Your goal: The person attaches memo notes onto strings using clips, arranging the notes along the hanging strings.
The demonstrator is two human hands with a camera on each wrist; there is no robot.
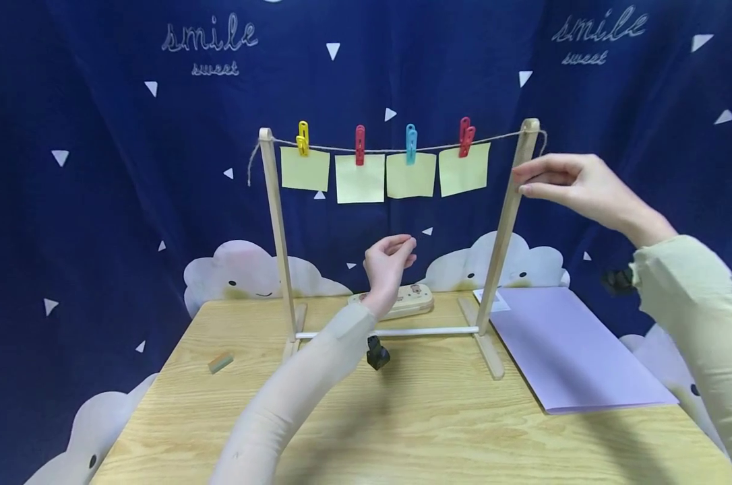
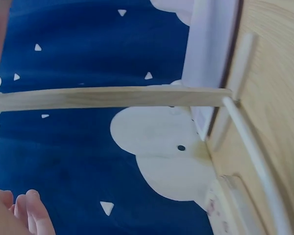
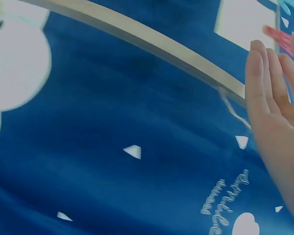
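Note:
A string (image 1: 378,150) runs between two wooden posts, and from it hang several pale yellow paper notes (image 1: 360,185). Clothespins hold them: yellow (image 1: 302,140), red (image 1: 360,145), blue (image 1: 411,145) and another red (image 1: 466,138). My right hand (image 1: 563,178) is raised by the right post (image 1: 503,246), its fingertips overlapping the post in the head view; its fingers look fairly straight in the right wrist view. Below the notes, in front of the frame, my left hand (image 1: 391,263) hovers with loosely bent fingers. Neither hand shows anything in it.
A white crossbar (image 1: 427,331) joins the feet of the posts. Behind it lies a cream pencil case (image 1: 411,303). On the right rests a purple folder (image 1: 572,343) over a small white card (image 1: 498,303). A small greenish-brown block (image 1: 220,363) lies at left. A blue curtain hangs behind.

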